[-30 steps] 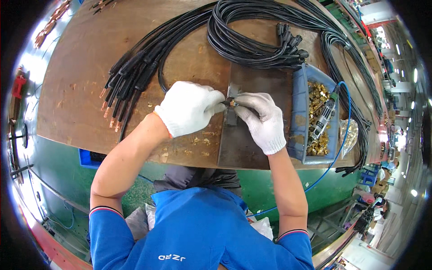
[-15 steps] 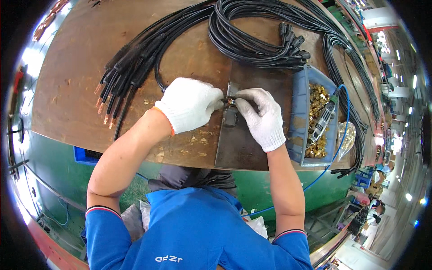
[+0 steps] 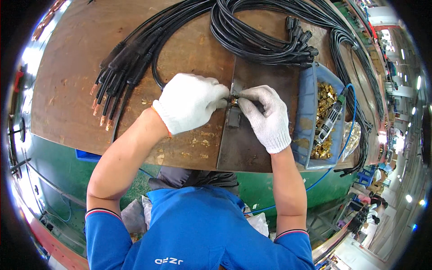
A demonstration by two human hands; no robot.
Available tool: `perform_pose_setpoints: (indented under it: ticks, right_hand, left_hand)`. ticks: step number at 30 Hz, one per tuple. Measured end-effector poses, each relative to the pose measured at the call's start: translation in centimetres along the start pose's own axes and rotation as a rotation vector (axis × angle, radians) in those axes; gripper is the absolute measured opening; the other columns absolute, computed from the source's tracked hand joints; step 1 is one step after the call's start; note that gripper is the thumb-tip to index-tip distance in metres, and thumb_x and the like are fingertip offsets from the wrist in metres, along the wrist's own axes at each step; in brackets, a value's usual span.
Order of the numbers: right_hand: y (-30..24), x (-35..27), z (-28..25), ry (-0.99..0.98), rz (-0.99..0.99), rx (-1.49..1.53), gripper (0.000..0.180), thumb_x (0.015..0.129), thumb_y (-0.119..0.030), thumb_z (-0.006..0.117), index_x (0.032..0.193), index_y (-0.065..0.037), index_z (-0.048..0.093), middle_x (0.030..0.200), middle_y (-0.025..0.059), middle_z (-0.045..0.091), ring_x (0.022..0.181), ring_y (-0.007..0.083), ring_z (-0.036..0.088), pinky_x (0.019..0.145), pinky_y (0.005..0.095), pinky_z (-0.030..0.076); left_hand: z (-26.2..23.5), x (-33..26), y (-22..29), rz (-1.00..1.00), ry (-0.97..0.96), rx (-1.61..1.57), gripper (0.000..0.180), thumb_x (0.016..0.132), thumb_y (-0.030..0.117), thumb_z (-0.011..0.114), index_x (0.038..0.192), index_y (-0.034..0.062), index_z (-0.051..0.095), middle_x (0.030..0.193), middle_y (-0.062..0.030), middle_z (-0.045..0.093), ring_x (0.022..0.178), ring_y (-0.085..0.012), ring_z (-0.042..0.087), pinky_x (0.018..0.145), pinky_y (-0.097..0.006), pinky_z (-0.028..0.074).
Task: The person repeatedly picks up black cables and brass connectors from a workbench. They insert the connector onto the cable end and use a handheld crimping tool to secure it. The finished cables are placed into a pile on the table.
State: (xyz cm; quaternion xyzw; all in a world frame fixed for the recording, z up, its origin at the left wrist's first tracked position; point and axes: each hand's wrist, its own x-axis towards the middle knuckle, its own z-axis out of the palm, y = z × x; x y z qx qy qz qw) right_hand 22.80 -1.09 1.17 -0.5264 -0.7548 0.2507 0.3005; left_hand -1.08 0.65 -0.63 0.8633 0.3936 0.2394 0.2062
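Both my hands wear white knit gloves and meet over a dark metal plate [image 3: 247,150] on the table. My left hand [image 3: 191,103] is closed round the end of a black cable [image 3: 156,72], which curves in from the bundle behind it. With thumb and forefinger, my right hand [image 3: 267,117] pinches a small coppery metal terminal [image 3: 234,101] at the cable's end. How the two join is mostly hidden by my fingers. Just below the fingertips, a small dark metal block [image 3: 233,119] stands on the plate.
Right of the plate, a blue-grey bin [image 3: 306,112] holds many brass-coloured terminals [image 3: 323,146] with an air tool [image 3: 331,119] lying across them, its blue hose [image 3: 354,108] trailing down. Cables with bare copper ends [image 3: 102,120] lie left; coiled cables [image 3: 252,45] lie behind. A clear bag [image 3: 352,139] sits beside the bin.
The view has shifted slightly, so the table and bin appear a little further right. Both hands keep the same grip at the same spot by the block.
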Motion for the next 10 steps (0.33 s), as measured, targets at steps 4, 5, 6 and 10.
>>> perform_pose_setpoints:
  ticks: [4, 5, 6, 10]
  right_hand:
    - [0.23, -0.16, 0.11, 0.005, -0.014, -0.023, 0.013, 0.087, -0.012, 0.082, 0.099, -0.009, 0.079, 0.098, 0.0117, 0.076, 0.092, 0.0327, 0.072, 0.082, 0.0416, 0.056]
    - [0.28, -0.18, 0.14, 0.006, -0.014, -0.015, 0.013, 0.087, -0.013, 0.082, 0.099, -0.009, 0.079, 0.098, 0.0117, 0.076, 0.093, 0.0329, 0.072, 0.082, 0.0417, 0.056]
    - [0.27, -0.14, 0.13, 0.007, -0.015, -0.008, 0.013, 0.087, -0.013, 0.082, 0.099, -0.009, 0.079, 0.098, 0.0117, 0.076, 0.093, 0.033, 0.072, 0.082, 0.0418, 0.056]
    - [0.51, -0.16, 0.28, 0.008, -0.015, 0.017, 0.014, 0.087, -0.013, 0.082, 0.101, -0.01, 0.08, 0.099, 0.0119, 0.076, 0.094, 0.033, 0.072, 0.083, 0.0417, 0.057]
  left_hand:
    - [0.17, 0.34, -0.48, 0.031, 0.015, -0.032, 0.019, 0.091, 0.021, 0.076, 0.106, 0.0087, 0.075, 0.089, -0.0135, 0.071, 0.087, -0.0372, 0.072, 0.077, -0.047, 0.058]
    - [0.24, 0.36, -0.5, 0.035, 0.014, -0.04, 0.019, 0.091, 0.021, 0.076, 0.106, 0.0087, 0.075, 0.089, -0.0136, 0.071, 0.087, -0.0372, 0.072, 0.077, -0.047, 0.057]
    - [0.18, 0.36, -0.4, 0.03, 0.009, -0.032, 0.019, 0.091, 0.021, 0.076, 0.106, 0.0088, 0.075, 0.089, -0.0136, 0.071, 0.087, -0.0372, 0.072, 0.077, -0.047, 0.058]
    - [0.08, 0.46, -0.1, 0.015, -0.019, -0.002, 0.02, 0.091, 0.021, 0.076, 0.107, 0.0089, 0.075, 0.09, -0.014, 0.071, 0.088, -0.0372, 0.072, 0.078, -0.047, 0.058]
